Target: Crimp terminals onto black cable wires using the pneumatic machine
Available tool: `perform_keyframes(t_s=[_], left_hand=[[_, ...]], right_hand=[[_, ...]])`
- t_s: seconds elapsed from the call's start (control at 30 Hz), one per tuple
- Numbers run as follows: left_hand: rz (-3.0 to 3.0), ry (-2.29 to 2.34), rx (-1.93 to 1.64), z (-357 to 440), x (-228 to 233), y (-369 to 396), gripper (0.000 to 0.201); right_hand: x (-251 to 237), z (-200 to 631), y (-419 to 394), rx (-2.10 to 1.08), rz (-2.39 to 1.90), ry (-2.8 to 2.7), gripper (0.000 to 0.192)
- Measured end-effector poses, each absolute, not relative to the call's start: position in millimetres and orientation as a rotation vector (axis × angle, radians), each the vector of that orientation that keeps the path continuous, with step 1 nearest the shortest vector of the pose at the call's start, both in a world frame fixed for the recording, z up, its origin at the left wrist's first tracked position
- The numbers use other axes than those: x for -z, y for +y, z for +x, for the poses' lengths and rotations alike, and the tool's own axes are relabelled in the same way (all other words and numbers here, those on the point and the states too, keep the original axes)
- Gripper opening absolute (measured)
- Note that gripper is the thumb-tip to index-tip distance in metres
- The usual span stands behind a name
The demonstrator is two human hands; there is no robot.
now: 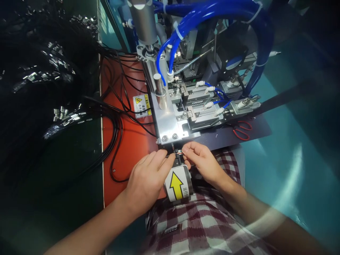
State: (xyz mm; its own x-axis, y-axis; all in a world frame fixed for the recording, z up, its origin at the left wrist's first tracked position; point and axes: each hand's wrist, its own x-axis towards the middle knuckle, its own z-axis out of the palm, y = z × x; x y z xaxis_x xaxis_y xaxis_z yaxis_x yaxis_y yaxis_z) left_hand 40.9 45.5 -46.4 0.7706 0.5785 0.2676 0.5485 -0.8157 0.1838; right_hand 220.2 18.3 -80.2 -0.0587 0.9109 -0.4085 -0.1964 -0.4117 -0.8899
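Observation:
At the front end of a metal machine, both my hands meet over a small black fixture. My right hand pinches thin wires with a bit of red and white between thumb and forefinger. My left hand is closed at the left side of the fixture, thumb and fingertips close to the same wires. What it grips is hidden under the fingers. Just below the fixture is a white label with a yellow arrow.
Black cables loop over the orange-red tabletop. A large heap of cables with shiny metal ends fills the left. Blue air hoses arch above the machine's cylinders. Red-handled scissors lie at right.

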Motion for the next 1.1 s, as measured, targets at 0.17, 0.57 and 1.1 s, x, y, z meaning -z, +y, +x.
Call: perform_keyframes(t_s=[0.17, 0.57, 1.1], left_hand=[[2.836, 0.888, -0.503, 36.7, 48.6, 50.1, 0.029], [2.731, 1.011, -0.230, 41.7, 45.0, 39.0, 0.031], [2.746, 1.100, -0.126, 53.4, 49.4, 35.3, 0.037]], right_hand=[[79.6, 221.5, 18.2, -1.541, -1.410, -0.913, 0.028], [82.1, 224.5, 20.8, -1.752, -1.244, -0.719, 0.032], [86.8, 208.8, 15.3, -1.472, -1.432, -0.779, 0.028]])
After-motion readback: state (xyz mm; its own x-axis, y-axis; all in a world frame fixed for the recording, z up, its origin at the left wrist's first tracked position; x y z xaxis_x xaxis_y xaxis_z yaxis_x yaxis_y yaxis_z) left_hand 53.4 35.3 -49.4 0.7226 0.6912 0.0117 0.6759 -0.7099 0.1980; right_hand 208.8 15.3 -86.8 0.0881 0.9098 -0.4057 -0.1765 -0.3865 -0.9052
